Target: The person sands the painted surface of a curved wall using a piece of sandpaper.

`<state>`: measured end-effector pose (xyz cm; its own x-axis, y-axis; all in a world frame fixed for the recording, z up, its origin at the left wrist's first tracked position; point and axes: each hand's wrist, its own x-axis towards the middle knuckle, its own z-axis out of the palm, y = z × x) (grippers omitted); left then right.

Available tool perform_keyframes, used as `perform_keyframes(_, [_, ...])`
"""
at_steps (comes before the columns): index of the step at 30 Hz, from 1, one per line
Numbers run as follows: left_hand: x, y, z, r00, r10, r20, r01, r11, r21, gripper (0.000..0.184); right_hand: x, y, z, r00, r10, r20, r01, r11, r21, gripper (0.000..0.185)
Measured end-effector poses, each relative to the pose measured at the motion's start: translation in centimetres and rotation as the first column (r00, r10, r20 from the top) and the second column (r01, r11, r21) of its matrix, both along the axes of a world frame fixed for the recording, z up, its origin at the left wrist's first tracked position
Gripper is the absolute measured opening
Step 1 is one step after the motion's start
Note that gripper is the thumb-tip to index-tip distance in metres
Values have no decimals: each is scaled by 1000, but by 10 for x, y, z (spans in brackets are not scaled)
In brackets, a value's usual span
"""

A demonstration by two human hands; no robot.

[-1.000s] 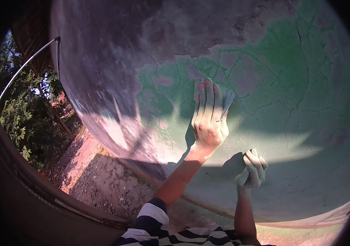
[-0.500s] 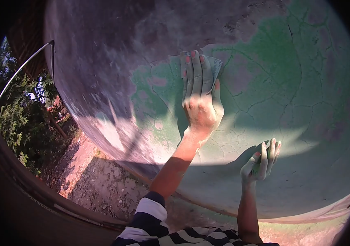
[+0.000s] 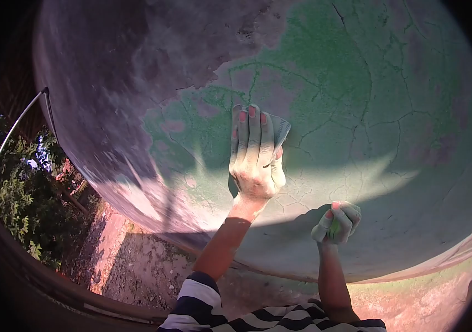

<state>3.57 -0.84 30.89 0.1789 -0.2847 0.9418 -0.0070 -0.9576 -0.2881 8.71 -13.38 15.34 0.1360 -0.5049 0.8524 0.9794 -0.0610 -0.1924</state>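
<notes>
- The left hand [image 3: 254,169] lies with its fingers straight and close together over a thin folded sheet [image 3: 280,131], pinning it to a big rounded surface [image 3: 324,50], the thumb by the sheet's right edge
- Below and to its right, well apart from it, the right hand [image 3: 340,222] is curled in a loose fist near the surface; I can't tell from here whether it holds anything or touches
- The sheet's upper right corner sticks out past the fingers, so to my eye it could snag on a crack [image 3: 400,122] and fold or tear
- Pressing unevenly on such a curve could let the sheet slip, and bare fingertips might then scrape the wall
- The ragged edge of the dark coat [image 3: 186,33] looks flaky; rubbing there could lift chips, I'd judge
- Pale powder coats both hands, which could weaken the grip
- The surface bulges like a great pot, green and matt in the middle, veined with fine cracks, smoky purple-grey higher up
- A striped sleeve [image 3: 197,299], soft cloth, sits above rough, stony ground [image 3: 147,265]
</notes>
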Motion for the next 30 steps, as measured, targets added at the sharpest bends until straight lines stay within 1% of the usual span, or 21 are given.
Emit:
perform_keyframes(1, [3, 17, 14, 996, 50, 69, -52, 998, 30, 42, 0, 0, 1, 1000, 5, 1, -5, 1000, 0, 13])
perform_keyframes(2, [4, 16, 13, 996, 52, 69, -54, 998, 30, 42, 0, -1, 3, 1000, 4, -9, -4, 999, -32, 14])
perform_keyframes(5, [0, -3, -7, 996, 89, 32, -83, 985, -154, 47, 0, -4, 10, 999, -27, -40, 24, 997, -77, 16])
perform_keyframes(7, [-2, -17, -65, 995, 71, -66, -82, 978, -189, 53, -1, -2, 13, 997, -56, -58, 51, 995, -85, 17])
perform_keyframes(8, [-1, -14, -100, 983, 142, -119, -158, 978, -139, 54, -2, -2, 14, 996, -60, -66, 54, 994, -92, 18])
perform_keyframes(9, [-1, -2, -111, 983, 142, -117, -158, 977, -140, 54, -2, -2, 15, 995, -65, -74, 58, 993, -101, 19])
perform_keyframes(11, [-7, 16, -118, 983, 137, -120, -117, 980, 159, 57, -2, -2, 14, 994, -80, -80, 70, 990, -120, 16])
perform_keyframes(12, [-8, 25, -105, 980, 168, -102, -152, 978, 145, 50, -2, -2, 14, 992, -92, -85, 79, 987, -141, 14])
perform_keyframes(14, [-11, 20, -44, 993, 115, 18, -113, 989, -96, 48, 0, -1, 15, 991, -111, -69, 100, 985, -142, 11])
perform_keyframes(15, [-12, 30, -23, 992, 115, 47, -106, 981, -161, 49, 1, 0, 15, 988, -137, -65, 128, 983, -130, 10])
perform_keyframes(17, [-21, 20, 1, 994, 93, 56, -79, 972, -220, 50, 1, 2, 14, 989, -131, -71, 121, 984, -127, 9])
perform_keyframes(18, [-19, 20, -10, 993, 104, 62, -87, 971, -222, 50, 1, 2, 13, 987, -137, -83, 127, 985, -120, 10])
perform_keyframes(20, [-9, 14, -64, 989, 146, 25, -135, 958, -253, 51, -1, 0, 16, 988, -130, -78, 119, 984, -133, 10])
perform_keyframes(21, [-10, 7, -93, 991, 130, -14, -129, 958, -257, 52, -2, 0, 16, 988, -135, -80, 123, 982, -144, 10])
perform_keyframes(23, [-12, 24, -133, 974, 218, -65, -222, 973, -65, 53, -1, 1, 14, 987, -135, -83, 122, 982, -141, 10])
perform_keyframes(24, [-14, 29, -123, 973, 220, -64, -224, 972, -71, 53, 0, 0, 12, 988, -131, -82, 118, 982, -148, 10])
perform_keyframes(26, [-23, 46, -69, 988, 155, -28, -156, 987, -38, 51, 2, 0, 9, 988, -135, -75, 122, 980, -155, 10])
perform_keyframes(27, [-26, 46, -32, 991, 118, 70, -108, 984, -141, 51, 2, 2, 7, 987, -144, -77, 131, 980, -151, 10])
perform_keyframes(28, [-26, 60, -4, 979, 130, 158, -104, 981, -165, 48, 3, 2, 7, 989, -128, -74, 115, 981, -156, 10])
perform_keyframes(29, [-38, 74, 1, 999, -42, 26, 50, 872, -488, 42, 3, 2, 7, 988, -136, -71, 124, 980, -153, 10])
perform_keyframes(30, [-43, 87, 0, 997, -21, -69, -24, 806, -591, 42, 3, 2, 7, 987, -149, -67, 137, 979, -151, 10])
